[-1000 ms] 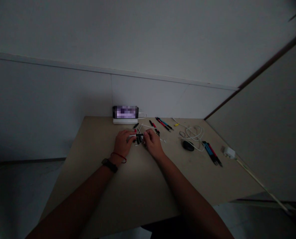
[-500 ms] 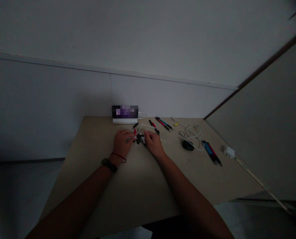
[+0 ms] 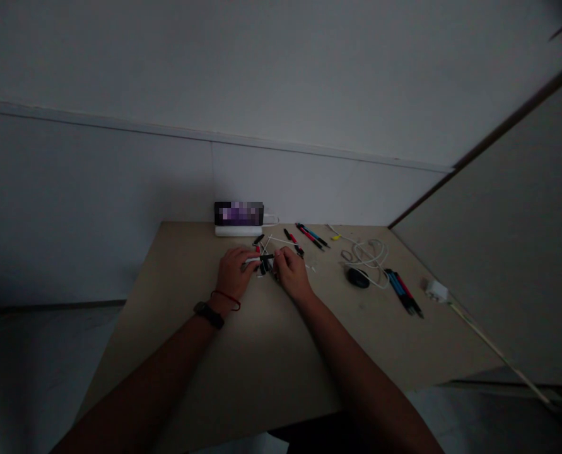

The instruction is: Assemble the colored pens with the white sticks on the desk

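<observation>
Both hands meet over the middle of the desk, holding a slim pen point(image 3: 266, 257) level between them. The pale end of the pen is pinched by the fingers of my left hand point(image 3: 234, 272). On the other side, my right hand point(image 3: 292, 275) grips its black end between thumb and fingers. Just behind and under the hands lie loose pen parts: a red piece point(image 3: 257, 250), a black piece point(image 3: 258, 239) and thin white tubes point(image 3: 283, 241). More small dark parts below the pen are partly hidden by my fingers.
A phone point(image 3: 239, 214) leans on a white stand point(image 3: 238, 231) at the wall. Red and black pens point(image 3: 294, 242) and more pens point(image 3: 311, 236) lie right of it. Farther right are a black mouse point(image 3: 357, 278), a coiled white cable point(image 3: 373, 255), several pens point(image 3: 403, 292) and a white plug point(image 3: 436, 291).
The pale part in my left hand and the black part in my right have come into one straight line. Both hands have barely shifted; the other things stay put.
</observation>
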The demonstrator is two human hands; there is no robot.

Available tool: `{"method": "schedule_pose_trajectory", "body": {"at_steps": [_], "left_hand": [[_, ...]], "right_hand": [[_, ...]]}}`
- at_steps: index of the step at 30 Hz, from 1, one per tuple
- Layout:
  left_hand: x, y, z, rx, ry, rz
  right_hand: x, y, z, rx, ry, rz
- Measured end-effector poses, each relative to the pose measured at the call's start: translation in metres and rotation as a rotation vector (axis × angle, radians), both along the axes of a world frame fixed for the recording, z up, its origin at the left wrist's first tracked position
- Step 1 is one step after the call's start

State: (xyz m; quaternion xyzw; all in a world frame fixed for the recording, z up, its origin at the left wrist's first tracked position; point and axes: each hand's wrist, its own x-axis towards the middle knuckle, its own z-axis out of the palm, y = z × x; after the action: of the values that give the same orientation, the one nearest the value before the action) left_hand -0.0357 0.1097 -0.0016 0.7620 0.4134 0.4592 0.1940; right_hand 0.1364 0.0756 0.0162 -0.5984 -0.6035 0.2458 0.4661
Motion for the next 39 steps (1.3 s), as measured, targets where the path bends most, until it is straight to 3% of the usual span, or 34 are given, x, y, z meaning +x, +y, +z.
{"method": "schedule_pose_trajectory", "body": {"at_steps": [10,18,24,29,33,39], "left_hand": [[-0.001,-0.001,0.001,0.021,0.048,0.012],[-0.002,-0.002,-0.001,0.080,0.041,0.058],[0.000,-0.002,0.000,0.089,0.074,0.044],[0.002,-0.011,0.010,0.169,0.029,0.076],[0.009,-0.026,0.016,0.279,0.098,-0.097],[0.025,-0.047,0.006,0.476,0.401,-0.471]], "right_hand": [[-0.002,0.000,0.004,-0.004,-0.026,0.037],[-0.002,0.003,0.002,-0.063,0.079,0.040],[-0.008,0.000,0.004,-0.021,0.074,-0.023],[-0.003,-0.001,0.007,0.073,-0.029,-0.117],[0.009,0.002,0.004,0.130,-0.065,-0.264],[0.016,0.002,-0.005,0.176,-0.112,-0.405]]}}
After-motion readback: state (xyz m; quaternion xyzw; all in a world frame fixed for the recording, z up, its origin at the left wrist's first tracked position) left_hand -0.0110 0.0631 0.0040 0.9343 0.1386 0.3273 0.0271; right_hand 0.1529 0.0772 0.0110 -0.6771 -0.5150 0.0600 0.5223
